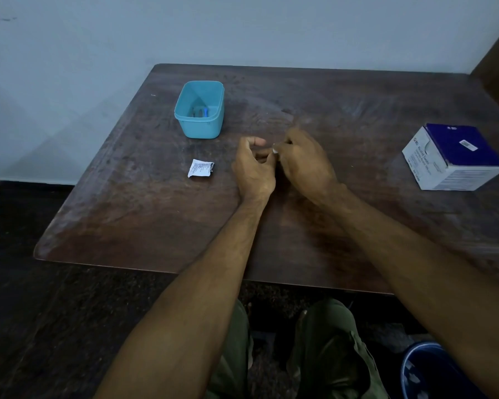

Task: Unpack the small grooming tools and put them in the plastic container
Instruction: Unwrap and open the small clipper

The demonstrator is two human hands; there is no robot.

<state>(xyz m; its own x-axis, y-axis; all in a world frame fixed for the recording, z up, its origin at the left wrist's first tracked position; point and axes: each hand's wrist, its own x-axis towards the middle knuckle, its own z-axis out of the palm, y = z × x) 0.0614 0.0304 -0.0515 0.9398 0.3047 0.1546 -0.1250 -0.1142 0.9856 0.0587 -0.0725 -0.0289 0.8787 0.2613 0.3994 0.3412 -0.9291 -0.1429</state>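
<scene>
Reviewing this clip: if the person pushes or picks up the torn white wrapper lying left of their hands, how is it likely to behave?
The wrapper looks thin, crinkled and torn open, so it is probably floppy and very light. It lies nearly flat on the table, so a push would likely slide it rather than roll or tip it. Its lifted torn edge probably gives the fingers a place to pinch.

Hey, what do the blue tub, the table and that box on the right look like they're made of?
The blue tub looks like moulded plastic: smooth, slightly glossy walls, rounded corners and a rolled rim. The table seems to be dark wood or a wood veneer, with visible grain and a worn, scuffed finish. The box appears to be thin printed cardboard, with sharp folded edges and matte white and blue faces.
</scene>
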